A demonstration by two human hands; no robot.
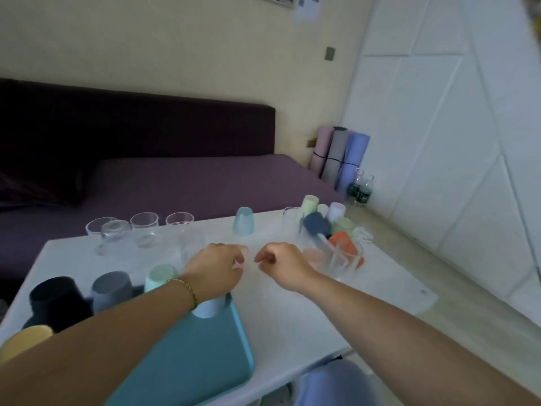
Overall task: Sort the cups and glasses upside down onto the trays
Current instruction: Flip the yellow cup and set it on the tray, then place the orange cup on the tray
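Teal tray (187, 361): five cups inverted along its far-left side. Left hand (215, 271) and right hand (281, 263), fingers curled just beyond tray; whether they grip a glass, cannot tell. Beyond tray, glasses (145, 230) upright, cup pile (328, 230) unsorted.

Inverted cups (111, 291) on teal tray (193, 356); glasses (145, 230) upright.
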